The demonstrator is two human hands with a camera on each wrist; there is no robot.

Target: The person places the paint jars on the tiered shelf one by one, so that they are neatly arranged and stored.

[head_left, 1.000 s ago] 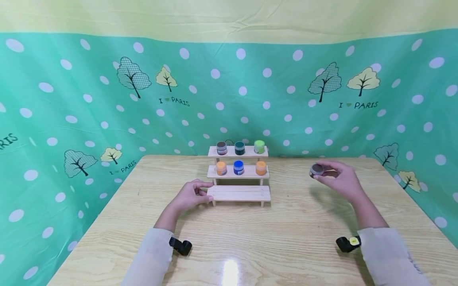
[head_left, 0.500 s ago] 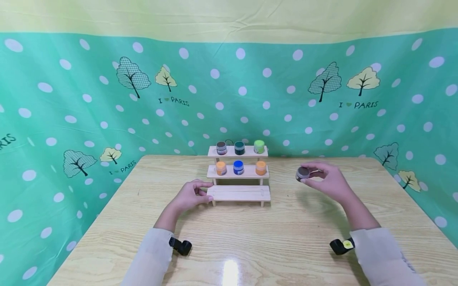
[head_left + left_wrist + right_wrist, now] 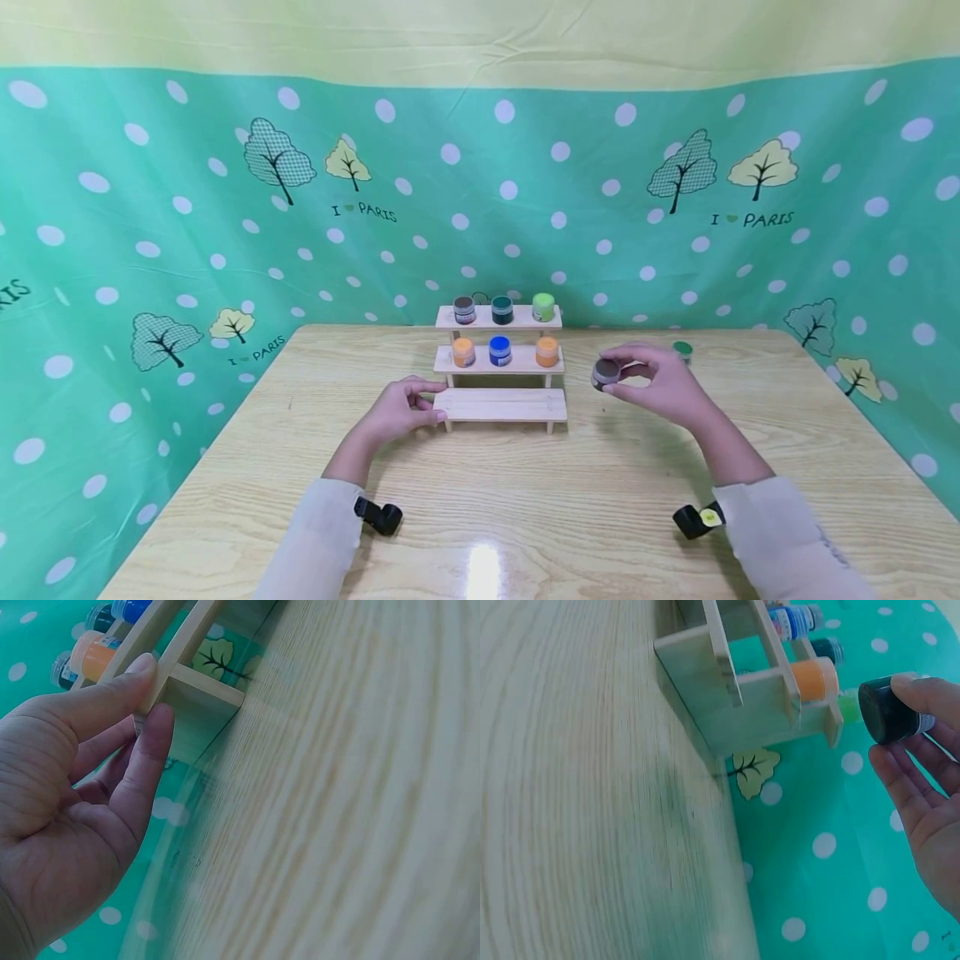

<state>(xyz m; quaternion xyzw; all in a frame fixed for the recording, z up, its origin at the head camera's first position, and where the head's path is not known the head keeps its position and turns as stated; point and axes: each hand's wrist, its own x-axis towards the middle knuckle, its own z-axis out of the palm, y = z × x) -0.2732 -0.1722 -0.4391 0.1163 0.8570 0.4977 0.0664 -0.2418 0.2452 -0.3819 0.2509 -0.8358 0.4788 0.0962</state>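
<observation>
A pale wooden three-step display rack (image 3: 500,406) stands near the back of the table. My left hand (image 3: 401,411) pinches the left end of its bottom step between thumb and fingers; the left wrist view shows the thumb (image 3: 124,690) over the board's edge. To the right of the rack, my right hand (image 3: 660,385) holds a dark paint jar (image 3: 606,374) above the table, thumb and fingers at its sides. The top step bears a brown jar (image 3: 464,311), a dark green jar (image 3: 502,311) and a light green jar (image 3: 543,308).
On the middle step sit an orange jar (image 3: 463,352), a blue jar (image 3: 499,352) and another orange jar (image 3: 547,352). A green-lidded jar (image 3: 682,350) stands behind my right hand, partly hidden. A dotted green curtain (image 3: 375,250) hangs behind the wooden table (image 3: 525,508).
My right hand has carried the dark paint jar leftward, nearer the rack. A green-lidded jar has come into sight behind that hand. My left hand stays on the bottom step.
</observation>
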